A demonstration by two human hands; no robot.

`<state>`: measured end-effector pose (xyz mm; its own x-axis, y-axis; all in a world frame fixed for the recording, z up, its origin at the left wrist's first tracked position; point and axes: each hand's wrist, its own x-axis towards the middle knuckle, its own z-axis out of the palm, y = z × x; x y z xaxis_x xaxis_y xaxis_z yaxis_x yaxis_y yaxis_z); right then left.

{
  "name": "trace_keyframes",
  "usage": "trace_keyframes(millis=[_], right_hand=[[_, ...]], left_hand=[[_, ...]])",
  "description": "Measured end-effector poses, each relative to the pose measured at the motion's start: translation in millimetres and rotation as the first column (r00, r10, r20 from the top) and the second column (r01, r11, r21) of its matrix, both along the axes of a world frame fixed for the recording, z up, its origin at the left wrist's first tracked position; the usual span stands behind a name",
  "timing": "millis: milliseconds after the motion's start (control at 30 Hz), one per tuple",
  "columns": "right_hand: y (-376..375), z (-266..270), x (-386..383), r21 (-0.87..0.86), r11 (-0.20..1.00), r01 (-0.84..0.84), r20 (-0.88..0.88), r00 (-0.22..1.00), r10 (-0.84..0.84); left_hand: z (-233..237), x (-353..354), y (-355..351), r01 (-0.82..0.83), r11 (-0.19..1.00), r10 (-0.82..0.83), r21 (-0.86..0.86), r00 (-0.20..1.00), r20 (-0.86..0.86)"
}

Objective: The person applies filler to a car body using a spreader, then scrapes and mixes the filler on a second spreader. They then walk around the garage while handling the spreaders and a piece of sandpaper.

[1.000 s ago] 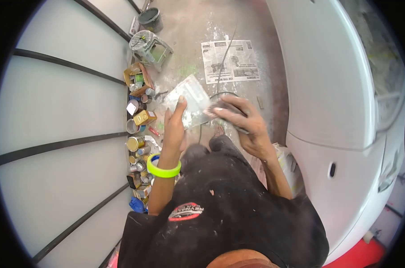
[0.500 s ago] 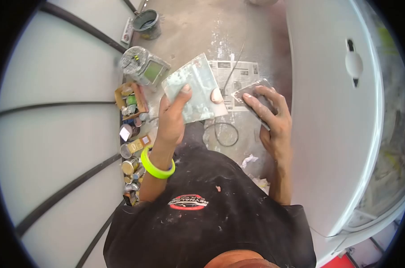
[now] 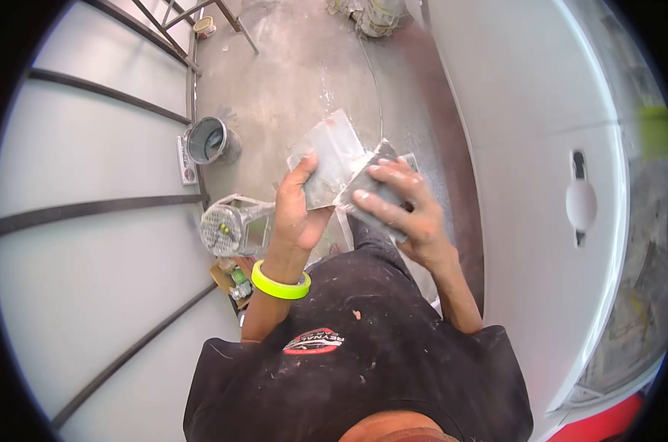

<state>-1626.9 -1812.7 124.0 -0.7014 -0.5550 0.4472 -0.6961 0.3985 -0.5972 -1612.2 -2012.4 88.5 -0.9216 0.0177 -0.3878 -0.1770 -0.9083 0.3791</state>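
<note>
My left hand grips a pale flat filler board, thumb on top and the other fingers mostly hidden beneath. My right hand is closed around a dark grey flat spreader with whitish smears along its edges. The spreader's left edge lies over or against the board's right side, where some white material shows; exact contact is hard to tell. A neon yellow tape roll circles my left wrist.
A white car door panel with a handle recess runs along the right. On the left stand a dark bucket, a smeared stool-like stand and a box of cans. A metal frame and wrapped bundle are farther ahead.
My right hand has brought the spreader left, from apart to the board's edge. The view has shifted forward, so the bucket and stand sit lower, and the metal frame has come into view.
</note>
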Motion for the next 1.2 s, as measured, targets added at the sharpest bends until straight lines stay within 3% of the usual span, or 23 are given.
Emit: trace_keyframes(millis=[67, 100, 167, 200, 267, 300, 400, 433, 533, 633, 733, 767, 833, 900, 967, 1100, 1200], right_hand=[[1, -20, -62, -0.021, 0.997, 0.07, -0.009, 0.997, -0.07], [6, -19, -96, 0.076, 0.99, 0.116, 0.057, 0.991, -0.12], [10, -41, -160, 0.06, 0.983, 0.176, 0.108, 0.977, -0.182], [1, -38, -196, 0.066, 0.981, 0.185, 0.124, 0.974, -0.192], [-29, -21, -257, -0.047, 0.993, 0.112, 0.102, 0.989, -0.107], [-46, -9, -286, -0.059, 0.997, 0.044, 0.089, 0.995, -0.039], [-115, 3, -386, -0.004, 0.992, -0.126, -0.009, 0.992, 0.126], [-136, 2, -414, 0.022, 0.989, -0.144, -0.02, 0.989, 0.144], [-182, -28, -504, 0.132, 0.943, -0.304, -0.065, 0.947, 0.314], [-212, -47, -581, 0.267, 0.892, -0.365, 0.104, 0.931, 0.35], [-243, -63, -652, 0.256, 0.94, -0.226, 0.338, 0.932, 0.132], [-245, -54, -665, 0.154, 0.973, -0.171, 0.317, 0.941, 0.116], [-283, -38, -704, -0.081, 0.996, -0.029, 0.291, 0.955, 0.051], [-311, -30, -735, -0.066, 0.998, 0.018, 0.175, 0.985, -0.006], [-325, -35, -775, 0.004, 0.999, 0.047, 0.07, 0.996, -0.047], [-322, -66, -855, 0.009, 0.98, 0.199, 0.079, 0.977, -0.199], [-310, -85, -924, 0.126, 0.926, 0.355, 0.064, 0.929, -0.365]], left_hand=[[-15, -50, -23, 0.091, 0.994, -0.093, 0.063, 0.996, 0.016], [-10, -78, -32, 0.057, 0.998, -0.058, -0.013, 0.998, -0.009], [10, -133, -52, -0.008, 0.987, -0.005, -0.163, 0.997, -0.082], [16, -164, -56, -0.061, 0.934, 0.019, -0.353, 0.992, -0.123], [25, -221, -72, -0.173, 0.702, 0.056, -0.691, 0.98, -0.189], [19, -241, -83, -0.146, 0.47, 0.032, -0.871, 0.988, -0.149], [28, -327, -118, 0.014, 0.432, -0.13, -0.902, 0.99, -0.047], [6, -355, -126, -0.108, 0.221, 0.084, -0.969, 0.992, -0.092], [-22, -440, -182, -0.213, 0.673, 0.285, -0.708, 0.958, -0.018], [-54, -519, -228, -0.317, 0.655, 0.375, -0.685, 0.924, -0.07], [-56, -600, -282, -0.343, 0.612, 0.366, -0.712, 0.922, -0.129], [-59, -613, -290, -0.212, 0.663, 0.245, -0.718, 0.968, -0.06], [-63, -677, -307, -0.133, 0.828, 0.141, -0.545, 0.99, -0.027], [-62, -732, -315, 0.036, 0.953, -0.027, -0.302, 0.999, 0.032], [-64, -791, -322, 0.171, 0.984, -0.174, 0.049, 0.983, 0.063], [-86, -894, -336, 0.375, 0.927, -0.375, 0.008, 0.924, 0.08], [-99, -975, -341, 0.335, 0.936, -0.348, 0.104, 0.925, 0.151]])
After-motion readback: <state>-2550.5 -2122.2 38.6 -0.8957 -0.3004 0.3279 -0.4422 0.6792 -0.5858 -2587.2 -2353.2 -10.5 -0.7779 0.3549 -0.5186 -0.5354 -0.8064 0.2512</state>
